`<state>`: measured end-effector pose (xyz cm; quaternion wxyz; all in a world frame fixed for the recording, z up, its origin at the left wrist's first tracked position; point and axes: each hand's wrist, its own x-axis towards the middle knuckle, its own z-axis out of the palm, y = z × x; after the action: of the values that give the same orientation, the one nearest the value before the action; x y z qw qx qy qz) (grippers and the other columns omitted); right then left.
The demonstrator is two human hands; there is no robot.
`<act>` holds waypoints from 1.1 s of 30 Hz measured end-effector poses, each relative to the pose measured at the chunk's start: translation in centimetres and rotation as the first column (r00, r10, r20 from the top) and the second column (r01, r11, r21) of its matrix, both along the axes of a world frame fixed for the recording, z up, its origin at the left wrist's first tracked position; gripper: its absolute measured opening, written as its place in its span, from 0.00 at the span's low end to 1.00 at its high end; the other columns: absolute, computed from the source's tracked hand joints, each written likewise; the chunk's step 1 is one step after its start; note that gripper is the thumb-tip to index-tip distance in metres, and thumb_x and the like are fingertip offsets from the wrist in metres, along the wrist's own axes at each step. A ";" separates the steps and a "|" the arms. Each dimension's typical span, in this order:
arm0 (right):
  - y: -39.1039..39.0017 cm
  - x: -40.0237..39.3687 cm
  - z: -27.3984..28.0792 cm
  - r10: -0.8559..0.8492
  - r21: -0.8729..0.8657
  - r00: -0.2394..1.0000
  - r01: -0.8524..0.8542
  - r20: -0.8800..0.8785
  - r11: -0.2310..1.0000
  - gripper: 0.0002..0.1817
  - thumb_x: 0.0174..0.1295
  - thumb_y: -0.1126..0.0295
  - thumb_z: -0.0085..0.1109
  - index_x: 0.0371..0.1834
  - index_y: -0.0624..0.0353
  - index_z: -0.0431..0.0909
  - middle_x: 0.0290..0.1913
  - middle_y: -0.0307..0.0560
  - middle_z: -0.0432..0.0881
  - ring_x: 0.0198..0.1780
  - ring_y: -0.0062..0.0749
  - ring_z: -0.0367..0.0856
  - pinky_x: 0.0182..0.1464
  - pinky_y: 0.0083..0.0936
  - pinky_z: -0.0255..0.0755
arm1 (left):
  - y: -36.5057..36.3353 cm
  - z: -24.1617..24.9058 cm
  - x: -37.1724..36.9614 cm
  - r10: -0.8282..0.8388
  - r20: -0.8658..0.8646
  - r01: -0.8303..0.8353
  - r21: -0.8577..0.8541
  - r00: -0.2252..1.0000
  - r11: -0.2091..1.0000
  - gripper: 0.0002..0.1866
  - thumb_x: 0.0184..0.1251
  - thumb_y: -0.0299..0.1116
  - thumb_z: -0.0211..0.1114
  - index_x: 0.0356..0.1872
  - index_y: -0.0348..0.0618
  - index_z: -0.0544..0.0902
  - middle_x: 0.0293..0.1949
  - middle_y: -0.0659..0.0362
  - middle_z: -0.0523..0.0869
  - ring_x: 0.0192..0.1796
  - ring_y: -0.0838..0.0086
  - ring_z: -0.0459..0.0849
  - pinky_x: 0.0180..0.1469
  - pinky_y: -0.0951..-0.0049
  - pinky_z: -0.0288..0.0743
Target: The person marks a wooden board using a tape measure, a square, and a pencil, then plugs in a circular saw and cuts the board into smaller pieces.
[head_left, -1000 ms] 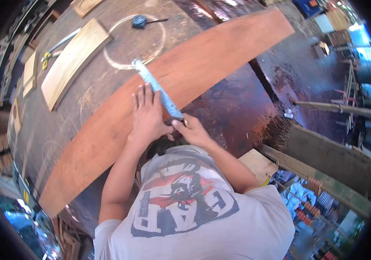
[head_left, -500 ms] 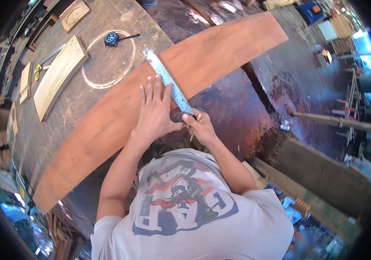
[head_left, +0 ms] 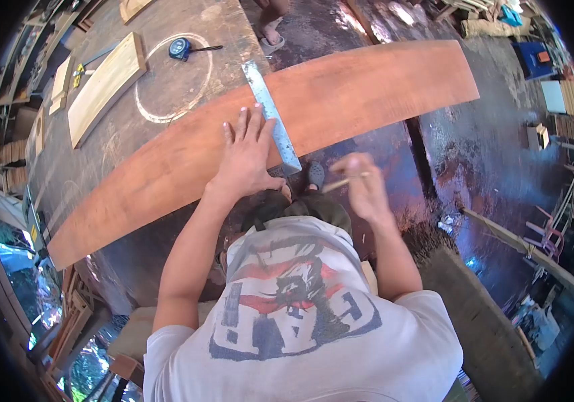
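A long curved reddish-brown board [head_left: 367, 84] lies slantwise over the workbench's edge. Across it rests a worn metal square [head_left: 270, 114], its near end at the board's front edge. My left hand [head_left: 243, 151] is spread flat on the board, fingertips beside the blade and touching it, with the thumb at the near edge. My right hand [head_left: 366, 187] is in the air to the right of the square, blurred by motion. Its fingers are closed around a pencil [head_left: 337, 184], which points left and clear of the board.
On the workbench [head_left: 109, 161] are a blue tape measure [head_left: 180, 48], a pale curved wood piece [head_left: 108, 87] and a yellow-handled tool [head_left: 78, 74]. Another person's foot [head_left: 272, 39] stands beyond the bench. A wooden beam [head_left: 522, 241] lies at the right.
My right hand has let go of the square's near end and moved right with the pencil. The left hand stays on the board. The view has shifted, and a person's foot now shows.
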<state>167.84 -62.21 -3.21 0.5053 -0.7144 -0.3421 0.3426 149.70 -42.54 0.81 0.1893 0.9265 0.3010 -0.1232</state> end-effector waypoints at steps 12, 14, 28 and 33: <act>8.2 -0.6 2.7 -0.008 0.161 0.756 -0.129 0.655 0.979 0.10 0.71 0.70 0.64 0.48 0.66 0.83 0.38 0.60 0.85 0.37 0.56 0.86 0.38 0.47 0.78 | 0.1 0.0 -0.3 0.011 0.029 -0.010 -0.025 1.000 1.000 0.67 0.36 0.50 0.89 0.81 0.39 0.61 0.85 0.40 0.50 0.86 0.40 0.45 0.81 0.27 0.45; 7.7 -1.0 2.4 0.101 0.137 0.753 -0.247 0.651 0.959 0.08 0.70 0.71 0.63 0.44 0.66 0.83 0.36 0.59 0.84 0.36 0.56 0.84 0.37 0.48 0.77 | 0.1 -0.1 -0.4 0.011 0.032 -0.011 -0.027 0.999 1.000 0.67 0.35 0.49 0.89 0.81 0.39 0.61 0.85 0.40 0.50 0.86 0.39 0.46 0.81 0.27 0.45; 2.8 0.9 7.9 0.053 0.173 0.695 -0.252 0.717 0.952 0.09 0.72 0.67 0.61 0.39 0.62 0.83 0.36 0.54 0.82 0.32 0.55 0.77 0.40 0.44 0.72 | 0.1 -0.5 -0.4 -0.001 0.041 0.001 -0.014 0.999 1.000 0.67 0.37 0.50 0.89 0.81 0.37 0.60 0.84 0.39 0.51 0.86 0.38 0.45 0.81 0.26 0.44; -0.1 -5.0 0.0 -0.060 -0.089 0.998 0.062 0.025 0.994 0.17 0.77 0.59 0.60 0.41 0.64 0.84 0.31 0.48 0.82 0.32 0.39 0.78 0.37 0.36 0.71 | -0.1 -0.8 0.1 -0.044 0.062 0.042 0.028 0.997 0.999 0.66 0.37 0.50 0.88 0.80 0.37 0.61 0.84 0.38 0.51 0.85 0.35 0.45 0.81 0.28 0.44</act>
<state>162.88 -62.35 -3.18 0.4789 -0.7504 -0.3098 0.3341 149.80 -42.61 0.02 0.1836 0.9386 0.2765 -0.0941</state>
